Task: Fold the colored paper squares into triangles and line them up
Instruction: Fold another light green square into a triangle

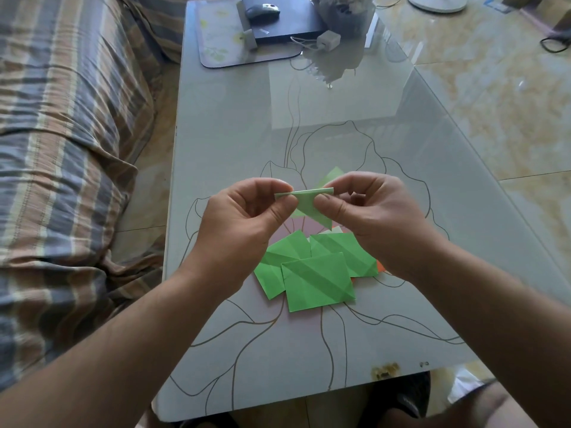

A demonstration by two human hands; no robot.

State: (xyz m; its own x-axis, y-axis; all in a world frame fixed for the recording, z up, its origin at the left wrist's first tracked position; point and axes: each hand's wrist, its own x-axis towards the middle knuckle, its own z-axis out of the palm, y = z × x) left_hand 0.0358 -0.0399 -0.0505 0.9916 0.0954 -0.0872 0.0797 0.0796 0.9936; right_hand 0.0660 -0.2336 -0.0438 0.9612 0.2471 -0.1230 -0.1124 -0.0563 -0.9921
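In the middle of the frame we see a folded green paper triangle (310, 205) held up above the desk (234, 134), its long folded edge on top and its point hanging down toward the lower right. The left hand (244, 217) pinches the left end of that top edge between thumb and curled fingers (272, 183), while the right hand (367, 208) pinches the right end, its thumb lying over the near face of the paper and its fingers curled behind. Between the two pinches a short stretch of the folded edge is bare. Just below the hands, on the desk, lie three creased green paper squares (318, 279), overlapping one another, the nearest one on top. A sliver of orange paper (380, 267) peeks out at their right edge, and pale pink paper (296, 227) shows under them nearer the hands. A bit of light green paper (333, 174) shows behind the right hand's fingers. At the upper middle of the frame a black laptop (284, 23) with a mouse (262, 10) on it sits at the far end of the desk, with a white charger (327, 40) beside it. A striped sofa (61, 118) fills the left side.
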